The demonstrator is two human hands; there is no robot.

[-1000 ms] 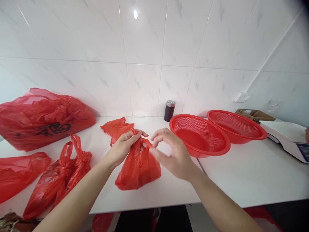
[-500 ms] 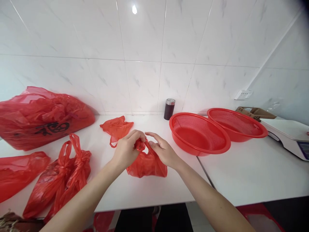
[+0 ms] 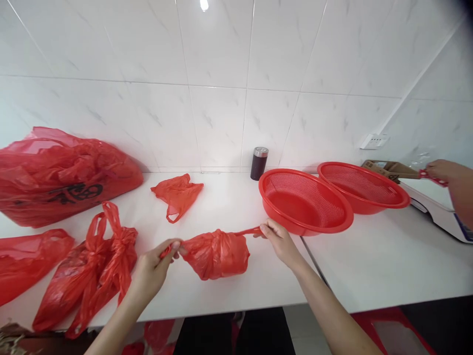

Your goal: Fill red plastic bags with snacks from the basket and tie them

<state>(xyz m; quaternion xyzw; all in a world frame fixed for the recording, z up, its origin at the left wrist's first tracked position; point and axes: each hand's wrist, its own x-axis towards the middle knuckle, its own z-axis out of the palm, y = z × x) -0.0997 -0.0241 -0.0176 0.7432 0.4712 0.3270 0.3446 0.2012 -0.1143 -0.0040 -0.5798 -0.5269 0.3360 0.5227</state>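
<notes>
A red plastic bag [image 3: 221, 256] with something bulky inside is stretched between my two hands, just over the white table. My left hand [image 3: 153, 264] is closed on one end of it, at the left. On the other side my right hand [image 3: 279, 241] pinches a thin twisted handle pulled out to the right. The bag's middle is bunched and creased, and its contents are hidden. Behind it a flat red bag [image 3: 179, 192] lies on the table. Two tied red bags [image 3: 92, 266] rest to the left of my left hand.
Two red colanders [image 3: 305, 202] stand at the right, near a dark tumbler [image 3: 259, 163]. A large red bag [image 3: 70, 182] fills the back left. At far right another person's hand [image 3: 447, 172] holds something red over a white scale [image 3: 436, 209].
My hands have moved apart, left and right, pulling the bag's ends outward; the bag is now drawn tight around its contents. Another person's hand has come in at the right.
</notes>
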